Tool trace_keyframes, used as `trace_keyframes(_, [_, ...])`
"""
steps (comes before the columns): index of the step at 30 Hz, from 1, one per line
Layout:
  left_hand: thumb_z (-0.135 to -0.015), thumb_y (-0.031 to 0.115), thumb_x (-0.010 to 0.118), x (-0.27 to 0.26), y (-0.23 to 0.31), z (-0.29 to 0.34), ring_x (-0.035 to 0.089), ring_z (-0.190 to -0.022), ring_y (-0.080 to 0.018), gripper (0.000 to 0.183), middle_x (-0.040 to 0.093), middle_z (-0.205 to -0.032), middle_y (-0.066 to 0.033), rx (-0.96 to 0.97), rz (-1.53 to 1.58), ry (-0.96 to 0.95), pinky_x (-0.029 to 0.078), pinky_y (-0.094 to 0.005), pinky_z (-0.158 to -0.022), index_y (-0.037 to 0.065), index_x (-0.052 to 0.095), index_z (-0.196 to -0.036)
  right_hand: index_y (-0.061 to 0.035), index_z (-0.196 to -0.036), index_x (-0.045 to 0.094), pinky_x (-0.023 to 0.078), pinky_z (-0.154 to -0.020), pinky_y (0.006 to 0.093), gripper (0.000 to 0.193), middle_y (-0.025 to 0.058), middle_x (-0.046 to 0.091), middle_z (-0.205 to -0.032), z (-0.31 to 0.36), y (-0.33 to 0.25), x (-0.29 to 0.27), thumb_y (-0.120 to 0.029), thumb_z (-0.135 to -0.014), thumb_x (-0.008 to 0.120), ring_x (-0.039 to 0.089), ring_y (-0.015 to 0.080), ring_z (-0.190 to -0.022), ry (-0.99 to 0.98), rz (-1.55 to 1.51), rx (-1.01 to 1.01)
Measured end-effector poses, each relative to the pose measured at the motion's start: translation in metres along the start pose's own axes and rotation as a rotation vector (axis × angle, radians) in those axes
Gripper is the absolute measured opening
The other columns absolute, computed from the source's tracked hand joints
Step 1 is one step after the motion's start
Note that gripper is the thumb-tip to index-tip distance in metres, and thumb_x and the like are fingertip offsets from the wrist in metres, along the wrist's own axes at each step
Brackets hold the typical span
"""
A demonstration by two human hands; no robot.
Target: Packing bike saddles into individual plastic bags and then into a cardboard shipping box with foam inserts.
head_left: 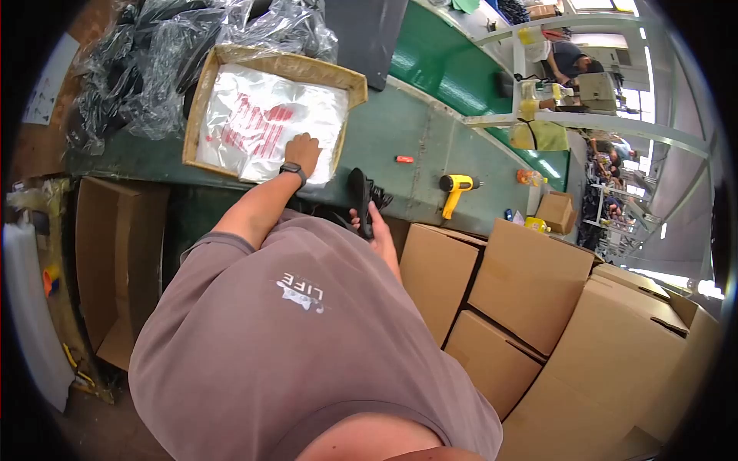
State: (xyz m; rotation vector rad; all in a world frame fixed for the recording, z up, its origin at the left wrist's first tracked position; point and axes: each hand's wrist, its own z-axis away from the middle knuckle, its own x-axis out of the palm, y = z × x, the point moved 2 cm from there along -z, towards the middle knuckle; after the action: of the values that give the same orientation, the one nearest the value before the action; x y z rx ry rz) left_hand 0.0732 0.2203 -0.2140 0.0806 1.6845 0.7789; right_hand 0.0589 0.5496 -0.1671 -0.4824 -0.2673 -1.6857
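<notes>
Green desk (430,134) carries a shallow carton (355,88) of clear bags (257,127). The left hand (306,156) lies on them, fingers half curled; whether they pinch one, I cannot tell. The right hand (380,233) has its fingers closed round a black item (359,192) at the near edge. Seemingly, picking a bag is in hand, which calls for separating one. Room sideways runs toward the yellow heat gun (457,184).

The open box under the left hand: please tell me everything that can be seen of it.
The open box is shallow and roughly rectangular, with worn, yellowish walls that look like cardboard. It lies on the green table, slightly turned, near its front edge. Shiny, clear-looking bags with red print lie inside, hiding its bottom. The left hand rests on them.
</notes>
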Motion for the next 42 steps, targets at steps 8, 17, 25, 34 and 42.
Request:
trace_keyframes(8, [-0.101,0.029,0.071,0.003,-0.019,0.023,0.067,-0.105,-0.0408,0.022,0.069,-0.11,-0.0168,-0.059,0.053,-0.037,0.057,-0.0547,-0.087,0.008,0.075,-0.102,-0.0046,-0.133,0.055,0.061,-0.056,0.0343,0.037,0.0132,0.076,-0.11,0.048,0.011,0.109,-0.028,-0.11,0.072,0.07,0.0184,-0.069,0.046,0.642,-0.623])
trace_keyframes(17, [-0.109,0.028,0.058,0.025,-0.053,0.026,0.072,-0.106,-0.0453,0.025,0.072,-0.111,-0.0224,-0.311,0.241,-0.124,0.057,-0.0576,-0.09,0.008,0.073,-0.111,-0.0068,-0.131,0.059,0.06,-0.053,0.0382,0.039,0.0122,0.076,-0.098,0.025,0.008,0.108,-0.031,-0.107,0.076,0.072,0.0217,-0.063,0.15,0.744,-0.578])
trace_keyframes(25, [-0.105,0.034,0.065,0.002,-0.074,0.007,0.075,-0.092,-0.0457,0.035,0.078,-0.092,-0.0232,-0.54,0.635,-0.127,0.058,-0.0537,-0.082,0.002,0.075,-0.094,-0.0041,-0.16,0.045,0.062,-0.085,0.0413,0.072,0.0161,0.072,-0.115,0.015,0.004,0.144,-0.02,-0.099,0.081,0.075,0.0281,-0.096,0.057,1.056,-0.889])
trace_keyframes(34, [-0.093,0.017,0.079,-0.182,0.008,0.021,0.069,-0.1,-0.0355,0.01,0.074,-0.096,-0.0103,0.22,0.331,0.48,0.05,-0.0491,-0.088,0.008,0.078,-0.088,-0.0174,-0.177,0.025,0.057,-0.101,0.0551,0.11,0.0337,0.071,-0.134,-0.027,0.006,0.196,-0.027,-0.088,0.09,0.07,0.0548,-0.12,0.11,2.125,-0.886])
trace_keyframes(42, [-0.112,0.018,0.067,-0.316,0.026,0.134,0.067,-0.103,-0.0208,0.017,0.07,-0.109,-0.0071,-0.174,0.845,0.473,0.053,-0.0372,-0.092,0.004,0.071,-0.102,-0.0108,-0.167,0.022,0.06,-0.052,0.0391,0.083,0.0166,0.071,-0.102,0.005,0.004,0.258,-0.011,-0.103,0.075,0.071,0.0251,-0.067,-0.239,0.787,-0.342])
